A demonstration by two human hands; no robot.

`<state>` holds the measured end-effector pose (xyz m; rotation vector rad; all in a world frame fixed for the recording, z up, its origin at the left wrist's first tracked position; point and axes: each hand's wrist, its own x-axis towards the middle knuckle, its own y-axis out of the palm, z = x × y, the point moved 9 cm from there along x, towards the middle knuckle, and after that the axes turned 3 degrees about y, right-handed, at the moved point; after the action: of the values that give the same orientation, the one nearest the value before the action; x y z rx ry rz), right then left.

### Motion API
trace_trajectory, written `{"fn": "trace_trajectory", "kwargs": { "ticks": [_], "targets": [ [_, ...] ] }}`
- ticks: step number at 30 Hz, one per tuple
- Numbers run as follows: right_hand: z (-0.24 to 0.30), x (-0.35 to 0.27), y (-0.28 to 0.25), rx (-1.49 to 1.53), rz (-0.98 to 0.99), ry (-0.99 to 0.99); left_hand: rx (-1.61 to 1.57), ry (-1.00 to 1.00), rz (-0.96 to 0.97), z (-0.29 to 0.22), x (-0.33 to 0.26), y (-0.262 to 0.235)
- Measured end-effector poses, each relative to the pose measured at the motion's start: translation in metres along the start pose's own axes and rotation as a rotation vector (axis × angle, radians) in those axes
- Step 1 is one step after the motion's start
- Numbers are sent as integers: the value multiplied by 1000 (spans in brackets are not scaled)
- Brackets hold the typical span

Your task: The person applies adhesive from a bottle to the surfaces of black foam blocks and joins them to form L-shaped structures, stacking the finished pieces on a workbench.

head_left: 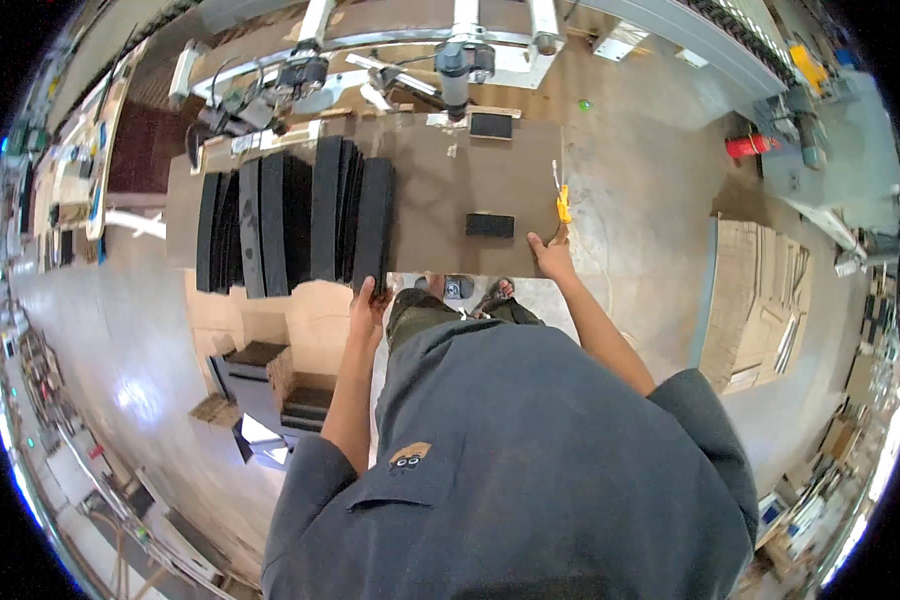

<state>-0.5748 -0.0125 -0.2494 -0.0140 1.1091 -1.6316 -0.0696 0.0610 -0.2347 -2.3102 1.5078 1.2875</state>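
A brown-topped workbench (430, 205) spreads before me, carrying several long black foam-like strips (285, 225) in upright stacks on its left half. My left hand (368, 308) is closed on the near end of the rightmost black strip (374, 215), at the bench's front edge. At the front right corner, my right hand (553, 258) has its thumb over the bench top and its fingers at the lower end of a yellow tool (564, 205) with a thin pale end. Just left of that hand lies a small black block (490, 225). Another small black block (491, 126) lies at the back edge.
Machine heads (455, 75) on a white frame stand behind the bench. Below left, an open cardboard box (230, 315) and dark offcuts (255, 360) are on the floor. Flattened cardboard (755, 300) is stacked at the right; a red cylinder (750, 146) is farther back.
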Motion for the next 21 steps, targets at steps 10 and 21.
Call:
{"fn": "trace_trajectory", "kwargs": {
  "ticks": [10, 21],
  "targets": [
    [18, -80, -48, 109, -387, -142, 127, -65, 93, -4, -55, 55],
    [12, -48, -80, 327, -522, -258, 93, -378, 315, 133, -50, 202]
  ]
}}
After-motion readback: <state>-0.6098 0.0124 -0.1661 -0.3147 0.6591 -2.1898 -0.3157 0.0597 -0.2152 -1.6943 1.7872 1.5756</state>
